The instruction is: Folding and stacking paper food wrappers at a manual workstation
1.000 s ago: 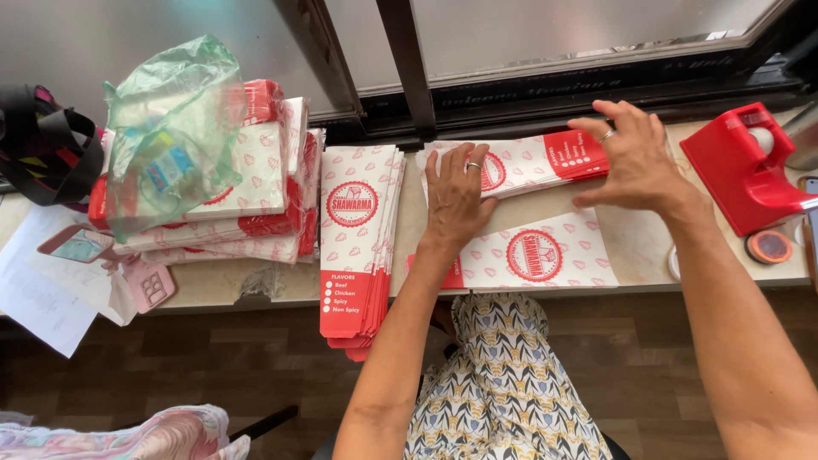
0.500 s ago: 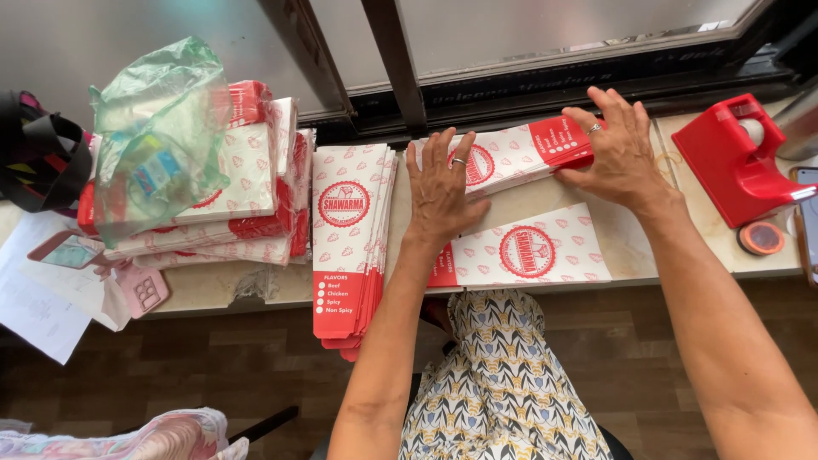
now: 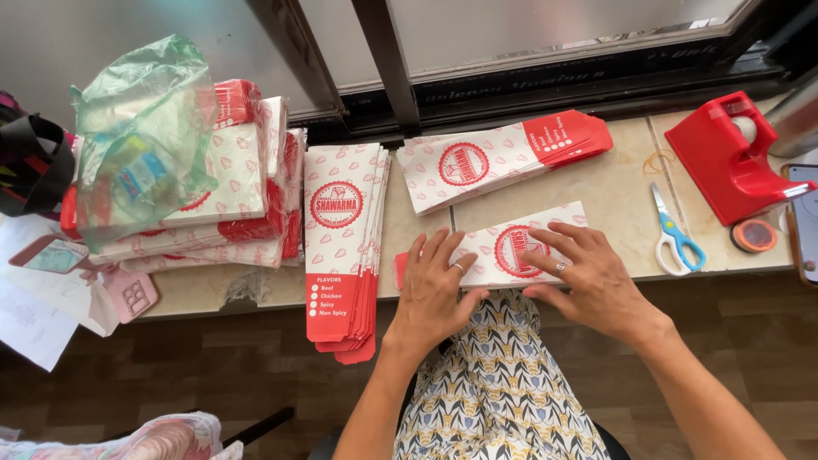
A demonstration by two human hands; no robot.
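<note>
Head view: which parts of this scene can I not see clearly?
- Paper bag under both hands: the left hand and right hand cover its near edge.
- Phone: cut off by the right frame edge.
- Contents of the green plastic bag: blurred by the film.
- Dark bag: cut off by the left edge.

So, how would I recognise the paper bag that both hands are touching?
Find the red tape dispenser on the counter, then the blue-handled scissors. Left of them, at the near edge, the paper bag lies alone and flat under the left hand and right hand, unlike the stacks.
</note>
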